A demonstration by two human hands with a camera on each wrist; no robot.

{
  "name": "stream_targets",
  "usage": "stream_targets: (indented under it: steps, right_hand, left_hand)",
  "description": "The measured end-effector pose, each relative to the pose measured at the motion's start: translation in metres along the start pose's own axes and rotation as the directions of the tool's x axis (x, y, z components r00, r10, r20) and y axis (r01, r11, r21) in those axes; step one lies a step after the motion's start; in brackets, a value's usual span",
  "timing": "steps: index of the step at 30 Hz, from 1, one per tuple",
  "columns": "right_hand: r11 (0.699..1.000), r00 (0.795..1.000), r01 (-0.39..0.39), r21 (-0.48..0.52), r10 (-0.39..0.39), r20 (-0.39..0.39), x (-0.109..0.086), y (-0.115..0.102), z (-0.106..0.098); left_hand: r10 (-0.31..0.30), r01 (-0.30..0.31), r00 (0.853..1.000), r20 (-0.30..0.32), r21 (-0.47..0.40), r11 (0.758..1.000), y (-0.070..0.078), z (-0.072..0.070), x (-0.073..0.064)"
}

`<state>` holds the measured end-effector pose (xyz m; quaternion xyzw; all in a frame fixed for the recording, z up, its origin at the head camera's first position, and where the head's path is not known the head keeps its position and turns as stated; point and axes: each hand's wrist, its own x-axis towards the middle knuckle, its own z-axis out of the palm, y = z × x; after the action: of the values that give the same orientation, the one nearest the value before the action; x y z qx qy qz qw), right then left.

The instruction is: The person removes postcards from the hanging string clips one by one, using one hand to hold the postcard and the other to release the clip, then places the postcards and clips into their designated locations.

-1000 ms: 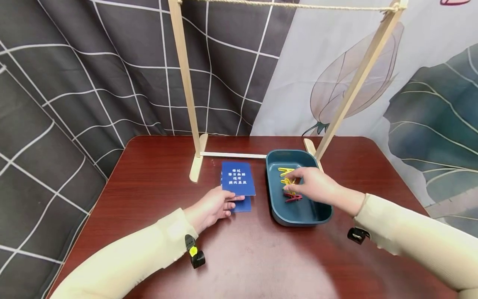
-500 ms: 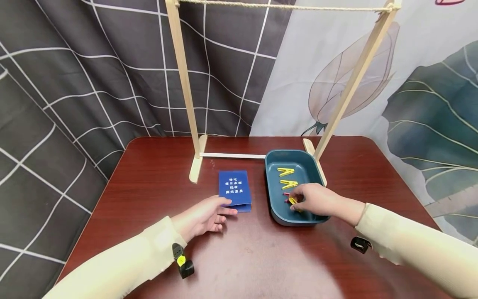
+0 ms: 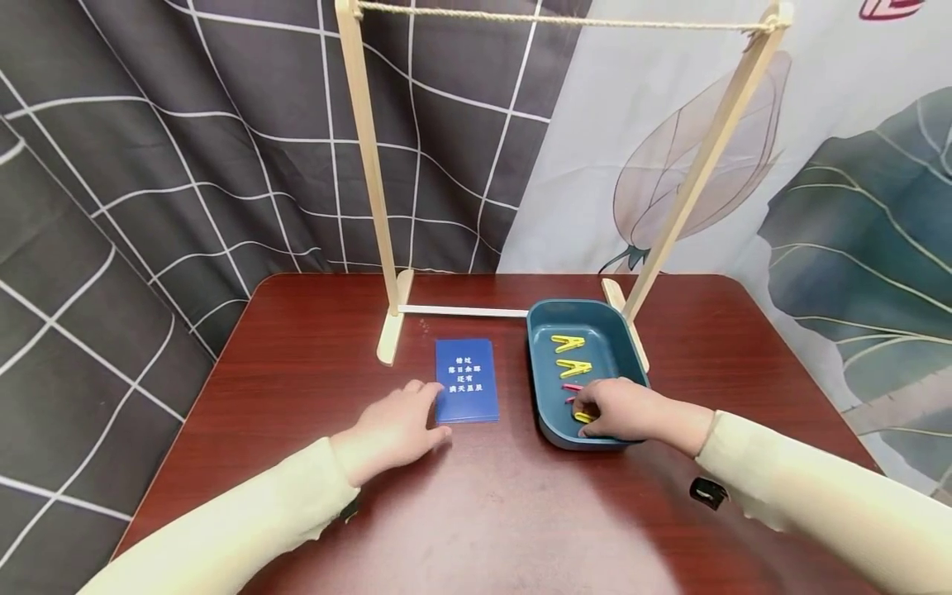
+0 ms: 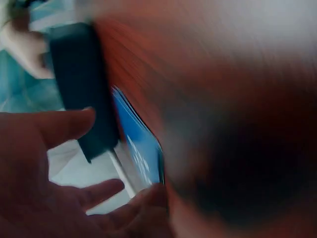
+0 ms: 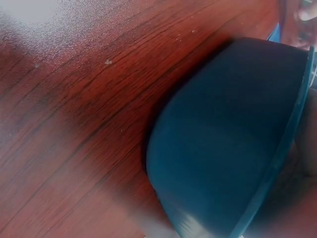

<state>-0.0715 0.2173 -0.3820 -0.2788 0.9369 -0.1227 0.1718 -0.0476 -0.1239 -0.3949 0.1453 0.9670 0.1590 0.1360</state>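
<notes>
A stack of blue cards (image 3: 467,380) with white characters lies on the table. My left hand (image 3: 387,434) is at its left edge, fingers relaxed; a fingertip seems to touch the card edge. My right hand (image 3: 621,409) reaches into a dark teal basin (image 3: 541,397) and pinches a yellow clothespin (image 3: 584,417) low over its floor. Just above those fingers a red clothespin (image 3: 571,387) shows, partly hidden by the hand. Farther back in the basin lie two yellow clothespins, one (image 3: 568,342) behind the other (image 3: 573,368).
Behind the cards stands a wooden frame (image 3: 369,157) with a rope (image 3: 550,18) tied across its top. A white crossbar (image 3: 464,311) joins its feet low down. The basin sits against the frame's right foot. Curtains (image 3: 268,165) hang behind the reddish table (image 3: 320,330).
The right hand has carried a yellow clothespin toward the basin's near end. The left hand has squared the upper card over the lower one and turned palm-down at the left edge.
</notes>
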Motion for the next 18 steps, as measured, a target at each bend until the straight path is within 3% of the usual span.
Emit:
stream_targets:
  steps: [2, 5, 18]
  right_hand:
    - [1.0, 1.0, 0.027, -0.017, -0.027, -0.002, 0.003, -0.001, 0.002]
    - [0.998, 0.999, 0.054, -0.029, -0.054, 0.003, 0.006, -0.001, 0.003]
    - [0.995, 0.997, 0.079, -0.055, -0.077, 0.03, 0.013, -0.002, 0.001]
  left_hand:
    - [0.025, -0.021, 0.999, -0.029, 0.126, 0.992, -0.004, 0.002, 0.005]
    - [0.041, -0.034, 0.999, -0.03, 0.217, 0.976, -0.007, 0.004, 0.013]
    - [0.082, -0.09, 0.996, 0.045, 0.199, 0.976, -0.004, -0.004, 0.031]
